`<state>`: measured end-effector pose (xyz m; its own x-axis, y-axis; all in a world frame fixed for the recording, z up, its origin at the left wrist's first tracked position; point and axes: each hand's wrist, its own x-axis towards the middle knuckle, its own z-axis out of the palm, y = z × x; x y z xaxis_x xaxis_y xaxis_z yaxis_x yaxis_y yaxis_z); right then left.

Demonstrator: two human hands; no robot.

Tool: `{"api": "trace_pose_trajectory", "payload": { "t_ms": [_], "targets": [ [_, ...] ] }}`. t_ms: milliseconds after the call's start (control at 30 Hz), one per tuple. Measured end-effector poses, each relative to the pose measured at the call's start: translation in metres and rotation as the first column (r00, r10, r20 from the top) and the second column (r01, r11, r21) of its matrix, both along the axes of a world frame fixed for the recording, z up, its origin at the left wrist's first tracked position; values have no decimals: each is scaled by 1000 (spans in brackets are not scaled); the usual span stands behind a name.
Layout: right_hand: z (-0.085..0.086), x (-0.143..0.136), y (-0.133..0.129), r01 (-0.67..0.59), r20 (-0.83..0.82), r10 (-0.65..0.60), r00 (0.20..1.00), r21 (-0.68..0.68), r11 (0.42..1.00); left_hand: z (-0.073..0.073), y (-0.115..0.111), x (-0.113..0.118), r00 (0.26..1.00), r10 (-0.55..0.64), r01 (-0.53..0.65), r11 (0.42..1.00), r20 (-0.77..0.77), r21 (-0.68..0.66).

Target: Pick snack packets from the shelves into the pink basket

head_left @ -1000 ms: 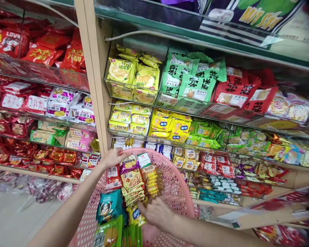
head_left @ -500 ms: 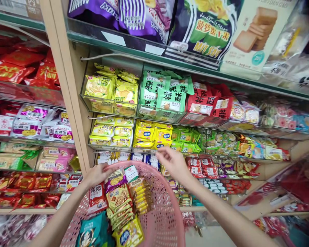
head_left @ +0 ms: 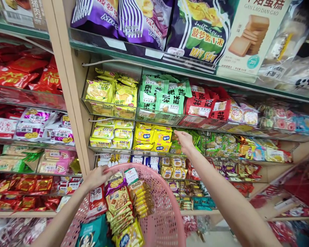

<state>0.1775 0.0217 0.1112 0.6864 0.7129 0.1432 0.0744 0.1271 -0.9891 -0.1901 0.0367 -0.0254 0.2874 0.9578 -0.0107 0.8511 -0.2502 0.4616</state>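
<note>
My left hand (head_left: 99, 176) is closed over the far left rim of a pink plastic basket (head_left: 170, 199). Snack packets lie inside it: a red packet (head_left: 97, 199), a purple one (head_left: 115, 181), a stack of gold-wrapped snacks (head_left: 118, 199), a teal bag (head_left: 91, 231) and a yellow packet (head_left: 130, 235). Stretched out to the shelf, my right hand (head_left: 184, 140) is in front of the green snack packets (head_left: 195, 137), just right of the yellow packets (head_left: 154, 137). Its fingers are extended, with nothing visible in them; whether they touch a packet I cannot tell.
Clear-fronted bins hold mint-green packets (head_left: 167, 92), red packets (head_left: 199, 101) and waffle cookie packets (head_left: 173, 168). A glass shelf (head_left: 149, 60) carrying large chip bags (head_left: 195, 34) juts out above. A wooden upright (head_left: 67, 89) divides this unit from the left shelves.
My right hand has moved up and to the right, from above the basket's far rim to the green packets. My left hand keeps its hold on the rim.
</note>
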Motion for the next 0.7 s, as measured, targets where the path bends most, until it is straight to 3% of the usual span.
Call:
{"api": "trace_pose_trajectory", "payload": {
  "t_ms": [433,700],
  "targets": [
    [-1,-6,5,-18,-46,19,999,14,1000,-7,7,-3,1000,19,-19,1000,1,5],
    [-1,-9,9,-31,-59,33,998,24,999,0,3,-1,1000,11,-11,1000,17,15]
  ]
}}
